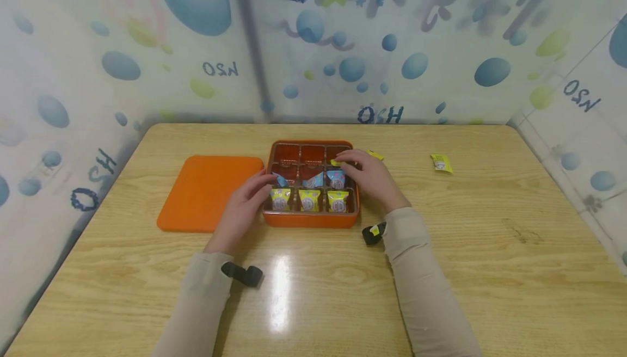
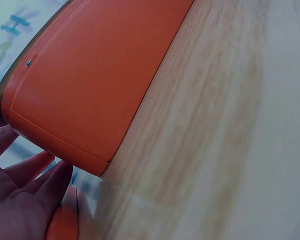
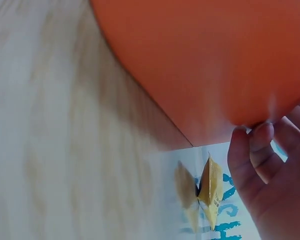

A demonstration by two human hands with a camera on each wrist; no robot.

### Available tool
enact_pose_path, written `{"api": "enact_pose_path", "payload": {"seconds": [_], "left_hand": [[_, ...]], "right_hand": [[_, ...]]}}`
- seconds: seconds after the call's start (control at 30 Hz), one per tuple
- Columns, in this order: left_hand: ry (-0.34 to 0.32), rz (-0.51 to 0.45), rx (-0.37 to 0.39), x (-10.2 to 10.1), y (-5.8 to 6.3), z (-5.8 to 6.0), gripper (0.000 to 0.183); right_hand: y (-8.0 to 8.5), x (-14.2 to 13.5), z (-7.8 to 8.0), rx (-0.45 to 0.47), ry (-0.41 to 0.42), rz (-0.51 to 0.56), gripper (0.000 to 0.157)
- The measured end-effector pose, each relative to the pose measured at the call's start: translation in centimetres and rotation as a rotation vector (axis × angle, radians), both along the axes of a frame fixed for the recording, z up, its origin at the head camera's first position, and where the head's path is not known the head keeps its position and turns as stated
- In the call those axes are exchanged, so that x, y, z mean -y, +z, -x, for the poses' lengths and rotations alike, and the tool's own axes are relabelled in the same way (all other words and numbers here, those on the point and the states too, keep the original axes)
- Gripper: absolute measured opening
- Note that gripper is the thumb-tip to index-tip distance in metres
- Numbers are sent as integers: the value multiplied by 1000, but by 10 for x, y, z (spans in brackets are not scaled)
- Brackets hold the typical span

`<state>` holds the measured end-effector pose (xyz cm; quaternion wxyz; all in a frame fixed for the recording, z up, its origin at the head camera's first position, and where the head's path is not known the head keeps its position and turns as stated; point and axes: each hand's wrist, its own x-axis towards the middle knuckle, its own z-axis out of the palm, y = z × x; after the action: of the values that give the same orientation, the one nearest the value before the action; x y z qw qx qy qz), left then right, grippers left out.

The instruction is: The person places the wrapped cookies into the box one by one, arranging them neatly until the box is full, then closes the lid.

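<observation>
An orange box (image 1: 311, 220) with a clear divided tray stands on the wooden table. Its front row holds yellow packets (image 1: 309, 201), and blue packets (image 1: 336, 179) lie in the row behind. My right hand (image 1: 374, 180) reaches over the box's right edge, thumb and forefinger pinching a small yellow packet (image 1: 335, 162) at the back right compartment. In the right wrist view those fingertips are right at the rim. Along the left side, my left hand (image 1: 242, 210) rests with relaxed fingers against the box wall (image 2: 55, 140), its fingertips near a blue packet (image 1: 281, 180).
An orange lid (image 1: 210, 194) lies flat left of the box, partly behind the left hand. One yellow packet (image 1: 375, 154) lies just beyond the right hand, and another yellow packet (image 1: 442, 163) is farther right. A patterned wall (image 1: 313, 63) borders the table's far edge.
</observation>
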<state>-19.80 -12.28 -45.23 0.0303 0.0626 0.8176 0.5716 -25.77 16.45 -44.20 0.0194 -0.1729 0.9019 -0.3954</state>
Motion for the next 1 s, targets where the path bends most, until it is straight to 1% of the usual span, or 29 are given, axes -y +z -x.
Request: {"api": "enact_pose_path", "payload": {"seconds": [0.07, 0.17, 0.27, 0.4, 0.53, 0.73, 1.0], "left_hand": [[2, 8, -6, 3, -7, 3, 36], [0, 12, -1, 3, -5, 2, 35], [-3, -2, 12, 1, 3, -1, 33], [-5, -10, 21, -3, 16, -8, 32], [-4, 0, 20, -5, 21, -10, 33], [1, 1, 18, -6, 21, -10, 32], [1, -5, 22, -5, 21, -10, 32]], "right_hand": [[-1, 0, 0, 16, -22, 19, 28], [-2, 0, 1, 43, -71, 58, 28], [-3, -1, 1, 65, -122, 93, 28], [-2, -2, 0, 67, -153, 132, 31], [-2, -3, 0, 57, -185, 178, 32], [-6, -5, 3, 30, -236, 198, 35], [-12, -9, 7, 25, -296, 164, 38]]}}
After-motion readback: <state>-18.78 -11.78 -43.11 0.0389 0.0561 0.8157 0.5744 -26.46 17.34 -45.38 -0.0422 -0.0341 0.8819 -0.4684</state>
